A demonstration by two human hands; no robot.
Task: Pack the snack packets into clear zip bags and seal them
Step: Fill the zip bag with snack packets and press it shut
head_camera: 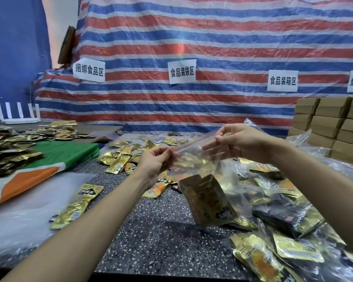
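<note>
Far left of the clear zip bag (pixel 194 159), at the back of the bench (pixel 151 237), stands a white router (pixel 16 119). In front of it, a dark heap of loose packets (pixel 10 153) lies partly on a green and orange cloth (pixel 57 157). Nearer, left of and below the bag, a clear plastic sheet (pixel 25 210) covers the bench's left part, and a single gold packet (pixel 77 204) lies at the sheet's right border. From that packet across to beneath the bag, the speckled bench top is bare down to its dark front edge; this is the widest free stretch, crossed only by the left forearm. The left grip (pixel 155 161) pinches the bag's left top corner, thumb and fingers pressed together at the red zip strip. The bag hangs in the air between the two hands, its strip rising toward the right. The snack packets (pixel 208 202) inside sit at its bottom, below and between the grips. Behind the bag, scattered gold packets (pixel 126 151) reach toward the striped tarp (pixel 192 41). The right grip (pixel 238 141) pinches the strip's right end, higher than the left. Right of the bag, filled bags (pixel 289 216) crowd the bench out to the frame's border, with stacked cardboard boxes (pixel 324 123) behind them.
</note>
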